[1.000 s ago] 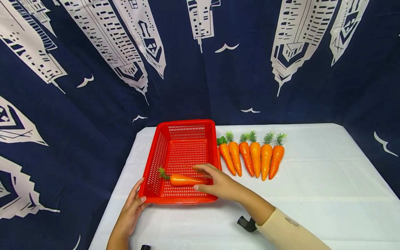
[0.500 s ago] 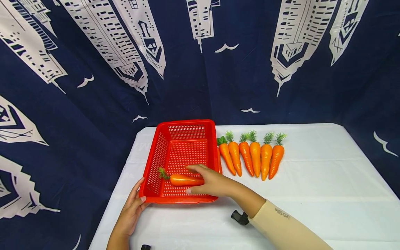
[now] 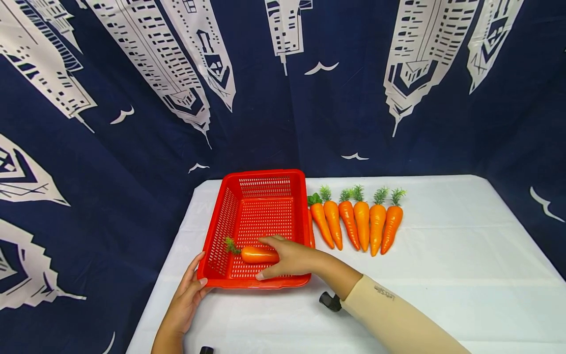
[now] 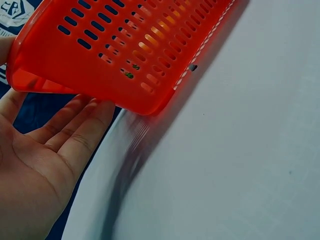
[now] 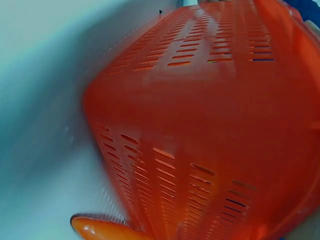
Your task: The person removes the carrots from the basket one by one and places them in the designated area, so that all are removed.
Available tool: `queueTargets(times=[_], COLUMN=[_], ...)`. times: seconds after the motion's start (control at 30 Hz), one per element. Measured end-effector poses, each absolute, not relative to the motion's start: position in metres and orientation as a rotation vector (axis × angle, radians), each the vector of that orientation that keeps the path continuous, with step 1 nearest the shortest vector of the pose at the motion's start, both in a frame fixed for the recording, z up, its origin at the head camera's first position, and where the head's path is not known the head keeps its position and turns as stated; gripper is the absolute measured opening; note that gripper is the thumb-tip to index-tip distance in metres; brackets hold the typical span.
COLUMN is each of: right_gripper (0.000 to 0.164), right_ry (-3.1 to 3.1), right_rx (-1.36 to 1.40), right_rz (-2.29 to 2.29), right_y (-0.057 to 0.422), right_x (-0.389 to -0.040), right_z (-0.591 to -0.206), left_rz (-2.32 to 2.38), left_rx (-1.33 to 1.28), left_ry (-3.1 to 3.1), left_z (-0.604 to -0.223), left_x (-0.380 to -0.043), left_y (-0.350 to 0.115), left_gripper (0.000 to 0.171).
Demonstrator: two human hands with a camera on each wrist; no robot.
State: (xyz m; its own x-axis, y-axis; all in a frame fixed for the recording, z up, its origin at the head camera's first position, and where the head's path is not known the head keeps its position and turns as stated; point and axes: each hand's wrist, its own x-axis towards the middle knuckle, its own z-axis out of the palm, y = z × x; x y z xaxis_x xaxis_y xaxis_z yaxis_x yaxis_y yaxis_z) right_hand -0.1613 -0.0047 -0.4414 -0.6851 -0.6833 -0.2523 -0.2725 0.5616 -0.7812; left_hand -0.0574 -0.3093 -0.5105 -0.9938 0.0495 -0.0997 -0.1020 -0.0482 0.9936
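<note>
A red plastic basket [image 3: 254,283] with slotted walls stands at the left of the table. Inside, near its front wall, lies an orange carrot [image 3: 256,254], its green top to the left. My left hand [image 3: 187,295] holds the basket's front left corner, with the thumb over the rim; in the left wrist view, fingers [image 4: 82,137] reach under the rim. Over the carrot's right end is my right hand [image 3: 289,256], thumb and fingers spread either side, hiding the tip. Whether it touches the carrot cannot be told. The right wrist view shows mostly the basket's outer wall [image 5: 210,110].
Right of the basket lies a row of several carrots [image 3: 361,223], green tops to the back. Something orange-red [image 3: 311,231] shows against the basket's right side. A white cloth [image 3: 442,265] covers the table; a dark blue printed curtain [image 3: 345,113] hangs behind.
My right hand has moved left along the carrot, covering more of its right end. The carrot, basket and left hand have stayed in place.
</note>
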Motion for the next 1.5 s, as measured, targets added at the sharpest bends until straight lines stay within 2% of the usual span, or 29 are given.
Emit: queueTargets(times=[0.2, 0.87, 1.27, 1.5], right_gripper=[0.107, 0.114, 0.108, 0.099], right_ry=[2.242, 2.203, 2.130, 2.046], right_rx=[-0.746, -0.704, -0.720, -0.733], right_rz=[-0.942, -0.860, -0.807, -0.844], right_y=[-0.012, -0.026, -0.030, -0.030], right_x=[-0.165, -0.179, -0.181, -0.181], right_z=[-0.443, -0.452, -0.456, -0.457], left_rz=[2.193, 2.193, 2.194, 2.193], left_rx=[-0.062, -0.035, -0.008, -0.019], left_ry=[2.101, 2.109, 2.098, 2.103], left_z=[-0.511, -0.511, -0.513, -0.513], left_x=[-0.057, -0.058, -0.058, -0.058], left_y=[-0.310, -0.311, -0.312, -0.312], left_gripper=[0.064, 0.064, 0.065, 0.064])
